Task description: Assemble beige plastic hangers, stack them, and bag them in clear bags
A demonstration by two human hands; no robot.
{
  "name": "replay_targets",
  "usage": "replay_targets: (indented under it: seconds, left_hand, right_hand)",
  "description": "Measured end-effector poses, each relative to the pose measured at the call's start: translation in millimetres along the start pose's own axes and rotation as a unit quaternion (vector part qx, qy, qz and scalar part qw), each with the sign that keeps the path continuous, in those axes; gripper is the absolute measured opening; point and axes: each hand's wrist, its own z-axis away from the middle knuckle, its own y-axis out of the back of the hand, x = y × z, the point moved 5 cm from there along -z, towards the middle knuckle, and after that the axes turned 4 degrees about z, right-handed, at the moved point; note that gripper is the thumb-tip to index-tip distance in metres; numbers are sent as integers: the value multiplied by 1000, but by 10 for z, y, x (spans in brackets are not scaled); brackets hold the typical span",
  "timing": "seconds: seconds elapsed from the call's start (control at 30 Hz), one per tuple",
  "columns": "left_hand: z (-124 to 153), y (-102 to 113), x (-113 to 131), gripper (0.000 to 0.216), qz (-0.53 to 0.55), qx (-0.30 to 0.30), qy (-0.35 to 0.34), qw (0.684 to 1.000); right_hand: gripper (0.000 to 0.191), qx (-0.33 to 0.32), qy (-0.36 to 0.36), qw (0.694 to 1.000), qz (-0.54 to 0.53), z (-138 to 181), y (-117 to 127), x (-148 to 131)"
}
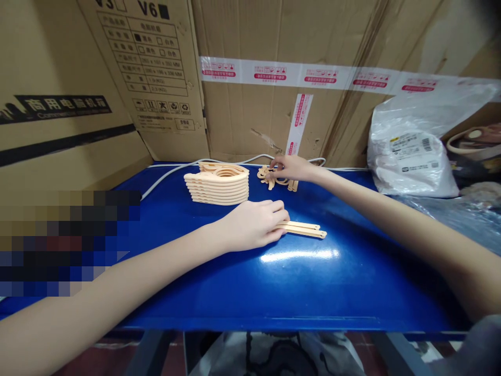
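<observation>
My left hand (260, 224) is closed around a pair of slim beige plastic bars (305, 230) on the blue table. Their ends, with small holes, stick out to the right; the rest is hidden under my fingers. Farther back, my right hand (291, 168) reaches down to a small pile of curved beige plastic pieces (264, 175). Its fingers are bent together at the pieces, and what lies between the fingertips is not clear. A neat stack of beige plastic frames (217, 188), with rounded openings, stands behind my left hand.
Cardboard boxes (242, 115) form a wall along the back and left of the blue table (235, 292). A white cable (164, 180) runs along the rear edge. White plastic packaging (410, 156) sits at the back right, with clear plastic film (462, 219) before it.
</observation>
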Motion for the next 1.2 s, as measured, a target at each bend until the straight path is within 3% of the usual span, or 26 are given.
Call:
replay_targets:
  seconds: [0.13,0.37,0.83,1.2]
  left_hand:
    - [0,-1,3,25,-6,-2,0,1000]
    - [-3,10,-20,23,10,0,4,1000]
    - [-9,-13,-25,26,13,2,4,1000]
    - [-24,66,11,27,-12,-7,32,999]
  right_hand:
    - [66,-18,-37,999,27,12,-132,-69]
    - [55,-11,-100,994,30,-32,-160,-66]
    - [33,-26,-150,988,22,-3,-116,-144]
    - [27,-16,-119,990,-71,24,-83,-8]
